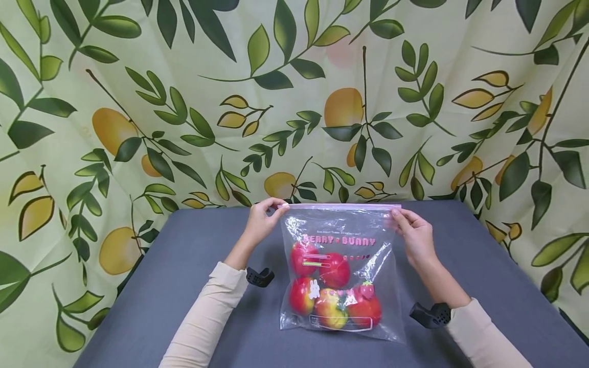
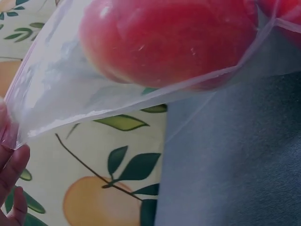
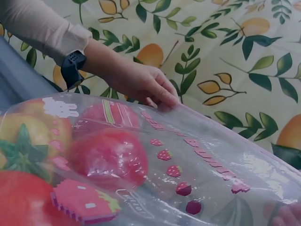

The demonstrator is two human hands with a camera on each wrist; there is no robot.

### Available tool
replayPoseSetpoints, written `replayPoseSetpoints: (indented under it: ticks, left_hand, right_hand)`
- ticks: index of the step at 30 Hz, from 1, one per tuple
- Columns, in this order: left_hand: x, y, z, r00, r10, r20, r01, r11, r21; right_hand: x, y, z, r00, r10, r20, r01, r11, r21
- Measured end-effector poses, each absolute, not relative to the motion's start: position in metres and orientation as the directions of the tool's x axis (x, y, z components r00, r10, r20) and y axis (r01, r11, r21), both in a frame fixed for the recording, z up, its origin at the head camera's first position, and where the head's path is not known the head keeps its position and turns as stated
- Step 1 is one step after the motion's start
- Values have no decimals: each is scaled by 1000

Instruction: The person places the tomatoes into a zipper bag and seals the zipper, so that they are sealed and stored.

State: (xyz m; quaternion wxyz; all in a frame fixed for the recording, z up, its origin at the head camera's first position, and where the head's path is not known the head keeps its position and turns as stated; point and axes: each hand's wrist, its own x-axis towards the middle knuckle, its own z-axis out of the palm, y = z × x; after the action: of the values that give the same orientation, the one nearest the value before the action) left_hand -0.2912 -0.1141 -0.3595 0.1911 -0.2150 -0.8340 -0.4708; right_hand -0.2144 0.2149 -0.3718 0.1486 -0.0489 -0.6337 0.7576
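Observation:
A clear zip bag [image 1: 389,312], printed "BERRY BUNNY" in pink, hangs upright between my hands. Its pink zip strip [image 1: 340,206] is stretched straight along the top. My left hand [image 1: 264,220] pinches the left top corner between thumb and fingers. At the opposite corner my right hand [image 1: 417,237] grips the strip's end the same way. Several red and yellow fruits [image 1: 335,270] lie in the lower part of the bag. In the right wrist view, one red fruit [image 3: 26,200] shows beneath a green leafy top [image 3: 23,148]. Printed strawberries partly cover the fruits.
A grey-blue cloth covers the table [image 1: 193,286] below the bag. Behind it hangs a curtain [image 1: 294,117] patterned with leaves and orange fruit. Black wrist mounts [image 1: 259,277] sit at both cuffs.

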Motion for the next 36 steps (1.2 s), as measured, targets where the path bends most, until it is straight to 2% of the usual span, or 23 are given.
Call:
replayPoseSetpoints:
  ticks: [7,13,23,30,36]
  left_hand:
    - [-298,-116,-374,-878,147,456,474,413,778]
    - [-301,-123,-384,-888,119,444,451,416,790]
    - [-300,-123,-395,-897,144,418,437,425,793]
    - [-298,-124,-404,-908,160,387,416,444,793]
    - [-292,-126,-415,-929,193,316,370,475,798]
  right_hand:
    - [-212,220,-385,-990,126,65,-64,16,-998]
    - [-213,216,-392,-995,97,-10,22,124,-992]
    - [-212,215,-407,-993,64,-97,105,136,-985]
    - [-212,214,-417,-990,56,-130,135,98,-986]
    - [-211,214,-423,-980,60,-191,195,75,-978]
